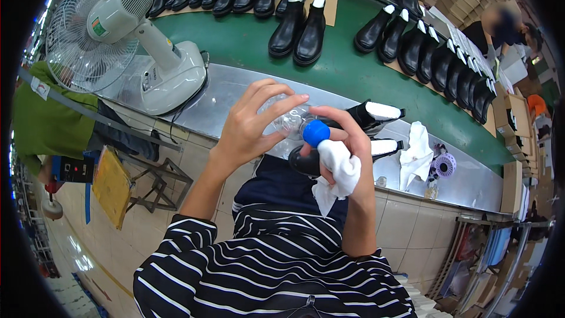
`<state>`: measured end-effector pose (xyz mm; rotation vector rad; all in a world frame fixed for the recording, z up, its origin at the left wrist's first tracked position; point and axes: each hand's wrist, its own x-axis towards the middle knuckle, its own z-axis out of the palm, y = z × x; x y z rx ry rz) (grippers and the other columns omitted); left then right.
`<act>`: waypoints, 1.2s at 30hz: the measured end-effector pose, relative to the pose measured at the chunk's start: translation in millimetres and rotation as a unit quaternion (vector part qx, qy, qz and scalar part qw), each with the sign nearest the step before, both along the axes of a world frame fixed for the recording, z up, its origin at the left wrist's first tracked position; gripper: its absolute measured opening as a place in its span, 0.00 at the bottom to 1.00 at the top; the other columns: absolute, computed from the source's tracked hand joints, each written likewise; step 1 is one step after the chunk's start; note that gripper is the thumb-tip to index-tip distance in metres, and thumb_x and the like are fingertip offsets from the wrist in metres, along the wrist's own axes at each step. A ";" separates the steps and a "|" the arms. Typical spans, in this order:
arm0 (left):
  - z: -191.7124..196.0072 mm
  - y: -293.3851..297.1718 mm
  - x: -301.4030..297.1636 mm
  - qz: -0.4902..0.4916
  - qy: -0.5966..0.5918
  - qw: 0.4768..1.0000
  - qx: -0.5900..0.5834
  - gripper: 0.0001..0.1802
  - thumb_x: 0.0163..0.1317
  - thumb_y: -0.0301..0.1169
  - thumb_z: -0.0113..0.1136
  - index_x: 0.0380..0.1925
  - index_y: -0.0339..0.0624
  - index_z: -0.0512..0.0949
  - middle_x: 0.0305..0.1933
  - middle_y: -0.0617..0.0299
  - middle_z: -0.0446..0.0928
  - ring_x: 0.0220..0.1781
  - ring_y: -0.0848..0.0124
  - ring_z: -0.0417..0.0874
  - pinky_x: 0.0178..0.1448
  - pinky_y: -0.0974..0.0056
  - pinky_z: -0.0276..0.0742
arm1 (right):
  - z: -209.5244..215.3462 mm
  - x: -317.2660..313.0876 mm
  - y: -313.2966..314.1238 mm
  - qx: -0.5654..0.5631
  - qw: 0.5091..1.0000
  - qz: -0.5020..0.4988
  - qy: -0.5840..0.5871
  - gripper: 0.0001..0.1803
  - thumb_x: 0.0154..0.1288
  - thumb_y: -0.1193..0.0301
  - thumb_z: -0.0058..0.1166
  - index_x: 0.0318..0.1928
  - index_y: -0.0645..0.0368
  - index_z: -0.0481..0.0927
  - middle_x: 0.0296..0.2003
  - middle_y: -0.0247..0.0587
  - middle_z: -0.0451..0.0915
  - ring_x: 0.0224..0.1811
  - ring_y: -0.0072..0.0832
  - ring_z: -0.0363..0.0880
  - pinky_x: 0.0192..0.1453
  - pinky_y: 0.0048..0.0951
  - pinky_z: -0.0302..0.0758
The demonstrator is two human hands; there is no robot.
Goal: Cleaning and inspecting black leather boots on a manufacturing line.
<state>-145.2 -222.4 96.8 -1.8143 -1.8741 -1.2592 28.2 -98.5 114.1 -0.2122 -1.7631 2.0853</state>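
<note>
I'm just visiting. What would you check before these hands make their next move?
1. Bottle held in the left hand: ok.
2. Blue cap on the bottle: ok.
3. White cloth in the right hand: ok.
4. How much liquid is in the bottle: cannot tell, fingers cover much of it.
5. Nearest boots in full view: not ok, hands and cloth hide parts.
6. Fan apart from the hands: ok, it stands to the left.
</note>
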 end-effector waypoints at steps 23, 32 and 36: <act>11.6 5.0 16.2 -0.038 0.084 0.986 0.139 0.32 0.43 0.26 0.74 0.53 0.54 0.78 0.56 0.57 0.78 0.62 0.46 0.76 0.61 0.41 0.75 | -7.6 23.2 -43.5 0.160 0.972 -0.131 0.113 0.23 0.54 0.78 0.66 0.52 0.58 0.81 0.36 0.46 0.86 0.32 0.28 0.86 0.39 0.24 0.79; -103.8 -7.7 6.6 0.160 -0.156 0.975 0.010 0.36 0.41 0.28 0.78 0.55 0.39 0.75 0.56 0.50 0.79 0.58 0.55 0.80 0.62 0.56 0.74 | -50.0 -16.1 -28.7 0.087 0.995 -0.047 -0.015 0.25 0.59 0.78 0.59 0.59 0.65 0.74 0.32 0.39 0.84 0.36 0.21 0.82 0.45 0.24 0.76; -141.8 -0.8 -37.0 0.237 -0.243 0.940 0.033 0.34 0.49 0.27 0.76 0.57 0.38 0.72 0.55 0.52 0.80 0.56 0.60 0.80 0.61 0.61 0.73 | -26.3 27.4 -10.1 0.058 0.997 0.048 0.026 0.26 0.63 0.65 0.56 0.59 0.66 0.74 0.25 0.37 0.81 0.28 0.22 0.80 0.37 0.24 0.74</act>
